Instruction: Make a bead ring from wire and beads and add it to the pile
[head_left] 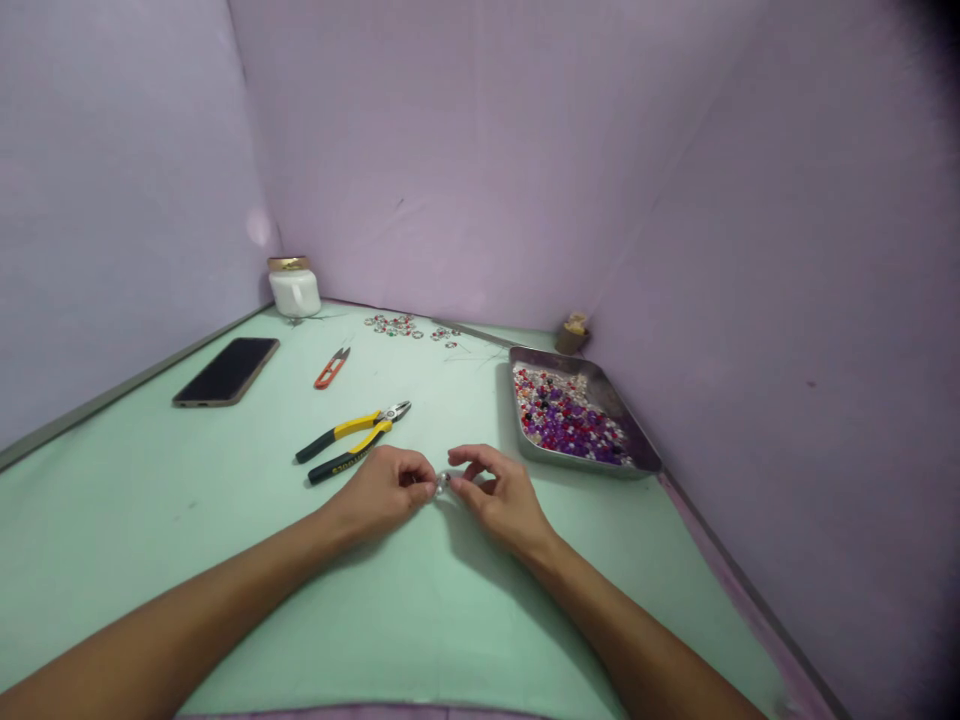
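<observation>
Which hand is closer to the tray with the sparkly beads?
The right hand. It is just outside the tray, on the near side of its left edge. The left hand is farther away to the left, by the pliers.

Bead-craft corner from where I stand; home or workshop, can't tell. Evidence: metal tray (615,390) of mixed beads (562,418), pliers (365,422), snips (328,375), beaded piece (442,484) held over green tabletop (450,630), lilac walls (480,150) close around.
</observation>
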